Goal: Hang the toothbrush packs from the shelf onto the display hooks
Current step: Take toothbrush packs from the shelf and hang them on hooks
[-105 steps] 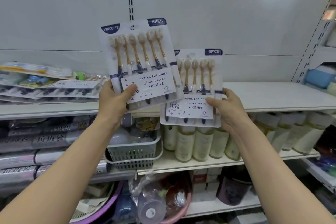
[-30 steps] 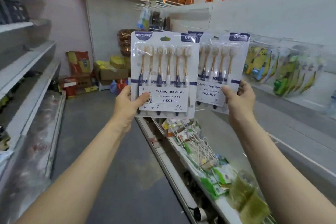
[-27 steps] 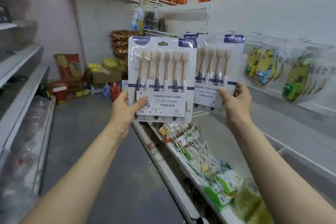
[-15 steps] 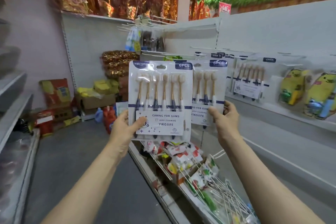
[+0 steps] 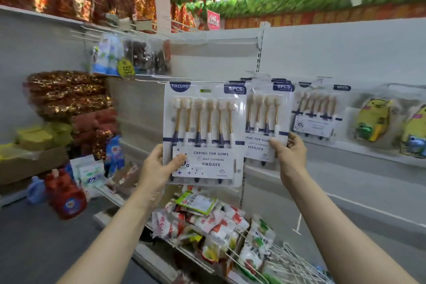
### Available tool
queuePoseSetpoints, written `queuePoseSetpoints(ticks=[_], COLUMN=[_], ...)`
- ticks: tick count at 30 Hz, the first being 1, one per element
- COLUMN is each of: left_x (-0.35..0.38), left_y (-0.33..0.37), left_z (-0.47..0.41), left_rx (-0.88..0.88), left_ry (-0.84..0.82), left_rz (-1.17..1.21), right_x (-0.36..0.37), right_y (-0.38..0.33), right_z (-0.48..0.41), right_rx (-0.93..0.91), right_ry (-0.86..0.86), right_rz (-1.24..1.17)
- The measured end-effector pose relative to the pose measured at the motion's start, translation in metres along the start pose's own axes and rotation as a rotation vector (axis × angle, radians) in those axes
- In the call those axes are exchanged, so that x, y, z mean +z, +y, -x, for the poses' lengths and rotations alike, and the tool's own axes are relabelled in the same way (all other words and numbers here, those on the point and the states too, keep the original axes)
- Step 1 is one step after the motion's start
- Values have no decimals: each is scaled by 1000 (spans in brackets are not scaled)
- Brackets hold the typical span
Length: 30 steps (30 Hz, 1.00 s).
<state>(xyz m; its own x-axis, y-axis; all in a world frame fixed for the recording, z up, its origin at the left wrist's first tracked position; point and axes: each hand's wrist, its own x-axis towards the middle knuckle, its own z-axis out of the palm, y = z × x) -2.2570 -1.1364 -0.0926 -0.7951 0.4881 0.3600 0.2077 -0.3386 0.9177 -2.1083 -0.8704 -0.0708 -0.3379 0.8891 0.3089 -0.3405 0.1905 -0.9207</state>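
You've swung round to the display wall (image 5: 345, 53), and the toothbrush pack (image 5: 265, 122) in your right hand (image 5: 291, 157) now sits right beside the hung pack (image 5: 317, 113).

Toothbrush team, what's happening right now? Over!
Left hand grips front pack. Right hand grips second pack, up by hanging packs. Front pack overlaps second.

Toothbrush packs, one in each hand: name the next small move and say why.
Probably raise the right hand slightly and hook the right-hand pack on beside the hanging packs. It is held up close to them, while the left hand holds the left-hand pack further off.
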Motion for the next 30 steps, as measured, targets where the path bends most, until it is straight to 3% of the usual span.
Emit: queuePoseSetpoints(ticks=[11, 30], left_x=[-40, -2], left_y=[-24, -61], left_z=[-91, -186], left_rx=[-46, -29], left_ry=[-171, -253], left_rz=[125, 158], right_x=[53, 69], right_y=[12, 65], right_z=[-35, -102], right_rx=[-10, -44], right_ry=[142, 201], right_rz=[41, 42])
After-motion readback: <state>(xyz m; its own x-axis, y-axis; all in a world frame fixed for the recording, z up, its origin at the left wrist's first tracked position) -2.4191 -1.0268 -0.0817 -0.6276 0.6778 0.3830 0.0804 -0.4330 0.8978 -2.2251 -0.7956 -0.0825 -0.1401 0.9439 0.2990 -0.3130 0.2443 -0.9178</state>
